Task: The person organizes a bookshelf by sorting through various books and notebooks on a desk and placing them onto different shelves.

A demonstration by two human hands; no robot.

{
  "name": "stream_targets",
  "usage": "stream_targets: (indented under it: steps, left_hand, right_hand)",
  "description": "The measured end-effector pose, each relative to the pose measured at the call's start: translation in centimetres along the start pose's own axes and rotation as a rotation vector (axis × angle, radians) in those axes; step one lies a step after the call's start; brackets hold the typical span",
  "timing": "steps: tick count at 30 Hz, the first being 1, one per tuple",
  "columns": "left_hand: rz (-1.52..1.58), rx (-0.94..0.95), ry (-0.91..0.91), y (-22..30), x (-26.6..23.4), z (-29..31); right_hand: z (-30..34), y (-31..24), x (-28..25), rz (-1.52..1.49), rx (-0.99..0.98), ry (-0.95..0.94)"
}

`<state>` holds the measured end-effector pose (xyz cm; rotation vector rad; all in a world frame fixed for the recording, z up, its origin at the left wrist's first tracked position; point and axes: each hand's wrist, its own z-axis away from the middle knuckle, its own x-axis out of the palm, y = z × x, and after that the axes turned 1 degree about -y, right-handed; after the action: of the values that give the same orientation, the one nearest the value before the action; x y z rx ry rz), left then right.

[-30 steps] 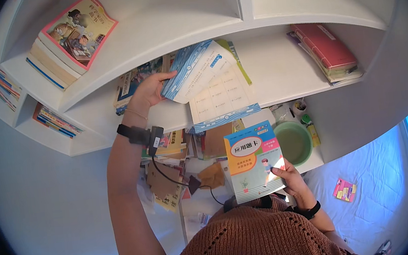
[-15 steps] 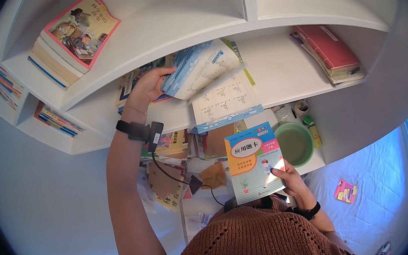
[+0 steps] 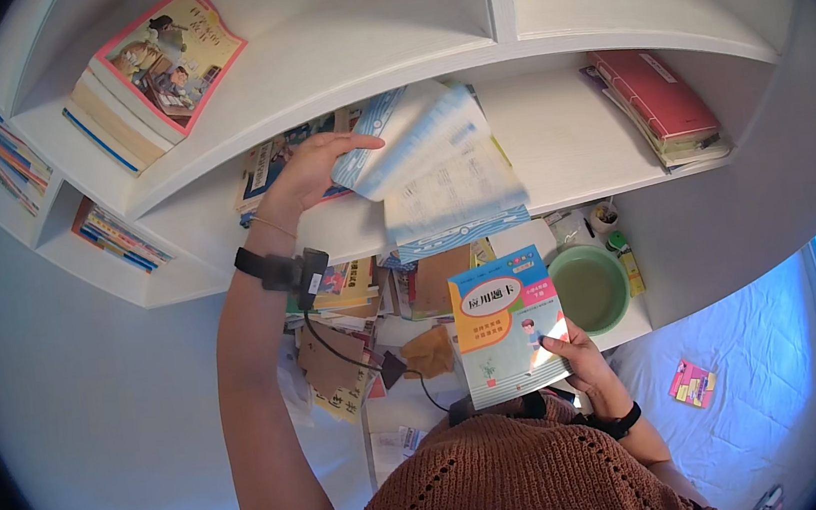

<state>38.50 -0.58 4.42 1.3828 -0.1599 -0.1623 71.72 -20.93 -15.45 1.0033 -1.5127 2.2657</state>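
An open workbook (image 3: 455,184) with blue wave-patterned edges lies on the middle shelf, its pages partly lifted and smeared by motion. My left hand (image 3: 317,165) grips its raised left side near the edge, fingers pointing right. Closer to my body, my right hand (image 3: 584,361) holds a second workbook (image 3: 507,324) by its lower right corner, thumb on top of the cover. That cover is blue, orange and pink, with a drawn child and a potted plant. More books (image 3: 263,176) lie beneath and behind my left hand, partly hidden.
Upper left, a stack of books (image 3: 170,65) sits on a higher shelf. A red book (image 3: 657,101) tops a pile at the shelf's right end. Below are a green basin (image 3: 593,284) and loose papers (image 3: 339,354). A black cable (image 3: 343,348) hangs from my left wrist.
Pages of the open workbook have fallen from the raised bunch towards the right. My left hand has shifted slightly right; my right hand and its workbook have stayed nearly still.
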Motion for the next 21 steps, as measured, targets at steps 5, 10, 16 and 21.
stream_targets:
  steps: [5,10,16,21]
  left_hand:
    - [-0.110,0.323,0.014,-0.6,0.7,0.3]
    - [-0.084,0.152,0.097,-0.9,0.3,-0.3]
    - [0.134,-0.088,0.053,-1.1,-0.4,-1.2]
    - [0.285,-0.237,-0.026,-1.5,-1.6,-2.0]
  right_hand:
    - [0.3,0.0,0.2,-0.005,0.029,-0.003]
    - [0.4,0.6,-0.3,0.011,0.004,-0.009]
    - [1.1,0.0,0.1,-0.014,0.013,0.005]
    - [1.2,0.3,-0.3,0.008,-0.009,0.009]
